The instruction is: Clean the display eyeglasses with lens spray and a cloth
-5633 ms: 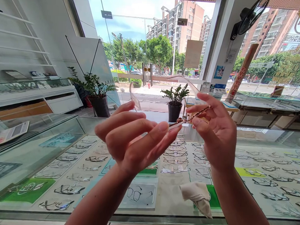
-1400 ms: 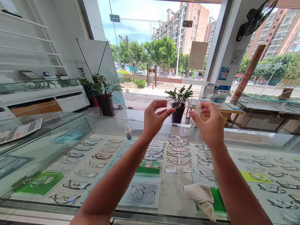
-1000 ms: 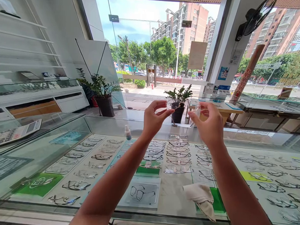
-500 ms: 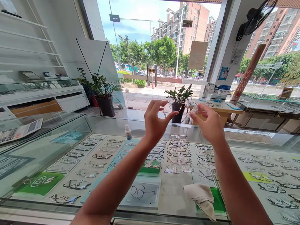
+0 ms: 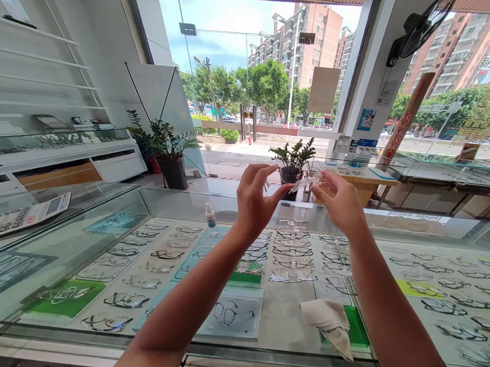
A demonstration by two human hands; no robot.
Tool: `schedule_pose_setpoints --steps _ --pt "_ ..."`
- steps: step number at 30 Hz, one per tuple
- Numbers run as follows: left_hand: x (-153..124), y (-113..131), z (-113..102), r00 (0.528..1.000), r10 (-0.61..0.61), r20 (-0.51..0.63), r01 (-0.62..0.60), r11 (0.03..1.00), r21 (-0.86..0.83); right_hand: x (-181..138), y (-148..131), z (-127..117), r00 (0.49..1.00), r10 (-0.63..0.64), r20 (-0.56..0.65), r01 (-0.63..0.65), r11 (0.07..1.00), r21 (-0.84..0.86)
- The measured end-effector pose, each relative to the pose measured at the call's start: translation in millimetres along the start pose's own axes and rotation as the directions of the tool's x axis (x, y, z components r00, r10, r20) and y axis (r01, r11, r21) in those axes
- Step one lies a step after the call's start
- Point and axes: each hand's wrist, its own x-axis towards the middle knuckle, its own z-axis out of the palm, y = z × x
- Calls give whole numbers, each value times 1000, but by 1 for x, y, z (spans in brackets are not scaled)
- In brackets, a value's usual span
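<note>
In front of me, above the counter, a pair of thin-rimmed eyeglasses [image 5: 307,181] with clear lenses is raised between my two hands. My left hand [image 5: 256,197] has its thumb and fingers curled at the left side of the frame. Pinched at the opposite side, my right hand [image 5: 341,199] holds the other end. The thin rims and temples are hard to make out against the potted plant behind them. Below my right forearm, a beige cloth [image 5: 326,317] lies crumpled on the glass display counter [image 5: 282,320].
Many eyeglasses [image 5: 293,250] lie in rows in the display case. A small spray bottle [image 5: 210,215] stands on the glass, and a calculator [image 5: 32,215] lies at the left. Beyond the counter are potted plants [image 5: 174,172] and a glass storefront.
The eyeglasses have turned and tilted between my hands, so the lenses now look narrower and sit closer to my right hand. Both hands stay in nearly the same place.
</note>
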Motion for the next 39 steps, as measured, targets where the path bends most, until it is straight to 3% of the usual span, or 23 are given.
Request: schedule_pose_setpoints --steps 19,24,29,34,39 --pt "8 6 -8 999 -20 50 19 999 29 4 7 1 983 48 175 -75 986 150" --pt "9 -1 -6 991 -122 53 126 989 -74 1 -2 2 999 7 41 -12 993 120" --pt "6 -19 4 971 -227 80 240 927 -288 -6 -15 5 959 -204 -197 196 979 -57" --pt "-3 -30 15 947 -299 114 320 877 -358 -11 -21 13 926 -297 -232 249 945 -213" --pt "-11 -25 20 948 -317 27 308 894 -326 -16 -22 26 913 -348 -213 301 927 -224"
